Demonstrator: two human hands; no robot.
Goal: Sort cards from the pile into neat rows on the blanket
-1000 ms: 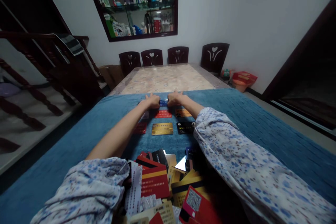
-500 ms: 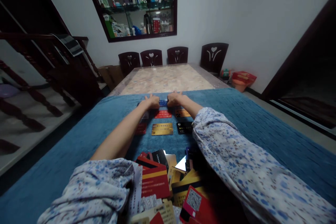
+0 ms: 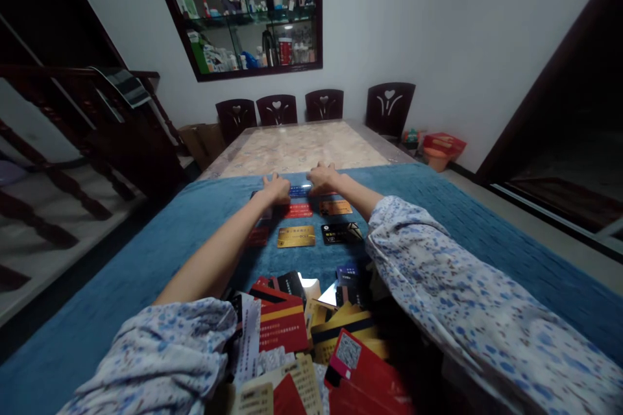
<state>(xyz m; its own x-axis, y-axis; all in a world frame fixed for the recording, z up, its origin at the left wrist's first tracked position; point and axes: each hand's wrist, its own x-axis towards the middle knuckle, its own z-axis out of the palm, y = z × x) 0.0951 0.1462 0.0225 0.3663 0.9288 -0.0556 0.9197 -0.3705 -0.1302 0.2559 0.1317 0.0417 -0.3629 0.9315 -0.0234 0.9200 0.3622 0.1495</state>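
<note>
A blue card (image 3: 300, 190) lies flat in the farthest row on the blue cloth, between my two hands. My left hand (image 3: 276, 188) is at its left edge, fingers apart, seemingly touching it. My right hand (image 3: 322, 178) is just past its right end, fingers apart; a reddish edge shows beneath it. Nearer me are a red card (image 3: 298, 211) and an orange card (image 3: 335, 208). In the nearest row lie a dark red card (image 3: 257, 237), a gold card (image 3: 296, 237) and a black VIP card (image 3: 341, 233). My left forearm partly covers the left column.
A loose heap of mixed cards, including a red card with a QR code (image 3: 349, 351), lies close to me between my sleeves. Blue cloth (image 3: 428, 220) covers the near table; bare patterned tabletop (image 3: 296, 142) continues beyond. Several dark chairs (image 3: 389, 107) stand around the far end.
My right hand has lifted slightly away from the blue card's right end, uncovering more of it. My left hand stays by its left edge. The view has shifted a little.
</note>
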